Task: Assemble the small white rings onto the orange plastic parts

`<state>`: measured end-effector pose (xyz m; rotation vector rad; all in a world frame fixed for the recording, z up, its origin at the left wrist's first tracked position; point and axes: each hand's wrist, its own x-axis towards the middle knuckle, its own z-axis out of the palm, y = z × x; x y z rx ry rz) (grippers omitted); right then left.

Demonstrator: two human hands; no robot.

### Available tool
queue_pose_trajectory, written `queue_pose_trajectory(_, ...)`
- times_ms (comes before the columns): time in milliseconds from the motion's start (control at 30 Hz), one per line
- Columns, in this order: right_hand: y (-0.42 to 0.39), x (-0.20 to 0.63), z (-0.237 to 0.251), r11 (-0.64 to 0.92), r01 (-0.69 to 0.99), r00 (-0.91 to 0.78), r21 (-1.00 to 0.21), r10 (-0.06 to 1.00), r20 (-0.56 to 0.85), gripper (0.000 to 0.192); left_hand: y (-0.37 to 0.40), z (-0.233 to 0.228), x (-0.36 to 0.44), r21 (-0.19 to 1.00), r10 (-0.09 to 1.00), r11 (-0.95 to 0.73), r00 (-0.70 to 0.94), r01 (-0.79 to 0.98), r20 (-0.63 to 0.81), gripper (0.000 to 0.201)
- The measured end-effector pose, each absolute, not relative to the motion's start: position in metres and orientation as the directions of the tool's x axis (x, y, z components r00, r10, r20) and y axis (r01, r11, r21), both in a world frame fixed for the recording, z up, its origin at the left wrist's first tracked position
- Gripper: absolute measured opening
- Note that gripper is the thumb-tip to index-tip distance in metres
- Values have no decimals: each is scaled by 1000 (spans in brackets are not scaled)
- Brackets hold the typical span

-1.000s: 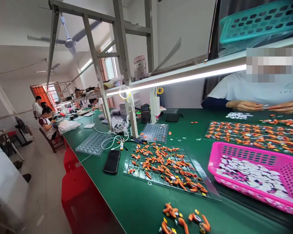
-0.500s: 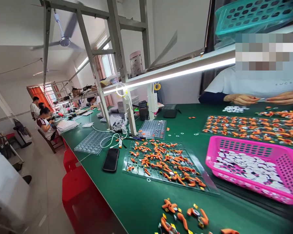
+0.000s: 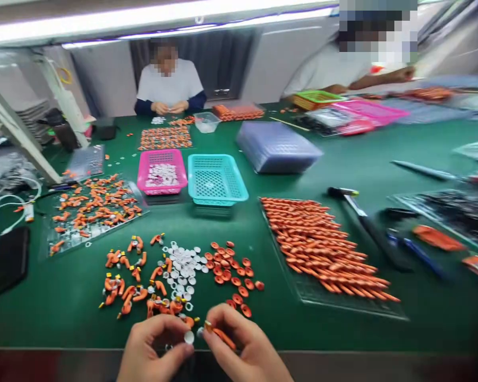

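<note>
My left hand (image 3: 151,347) pinches a small white round cap (image 3: 188,337) at the table's near edge. Touching it from the right, my right hand (image 3: 245,347) grips an orange plastic piece (image 3: 223,336) with a yellow tip. Just beyond my fingers lie a heap of white caps (image 3: 181,268), a cluster of orange round caps (image 3: 233,270) and loose orange bent pieces (image 3: 125,276). On a clear tray (image 3: 342,302) to the right sit rows of orange sticks (image 3: 322,244).
On the green table (image 3: 63,313) stand a pink basket (image 3: 162,172), a teal basket (image 3: 216,180), a tray of orange parts (image 3: 91,209) and a black phone (image 3: 8,260). Dark tools (image 3: 366,223) lie right. Two other people (image 3: 169,85) work across the table.
The view has swung from the left side of the workshop down to the table in front. Both my hands have come into sight, holding small parts together.
</note>
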<state>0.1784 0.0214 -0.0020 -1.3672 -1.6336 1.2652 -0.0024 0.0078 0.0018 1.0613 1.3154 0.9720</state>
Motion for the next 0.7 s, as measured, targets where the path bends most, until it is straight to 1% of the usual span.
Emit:
queue_pose_trajectory(67,29,178,8,-86,187,-325,-979,935,-144,20,9,6,-1,963,963,270,22,0,-270,11)
queue_pose_trajectory(167,34,175,18,-151,103,-356,-983,917,-178,17,9,12,3,964,964,265,-5,3,-265,11)
queue_pose_trajectory(300,33,172,20,-166,92,-359,-982,914,-188,14,9,16,5,970,972,235,-19,54,-235,9)
queue_pose_trajectory(467,31,170,16,-147,109,-343,-983,923,-176,12,10,14,5,977,983,177,18,121,-180,5)
queue_pose_trajectory(700,29,168,13,-133,108,-338,-985,927,-162,11,8,3,0,978,997,53,51,200,-65,8)
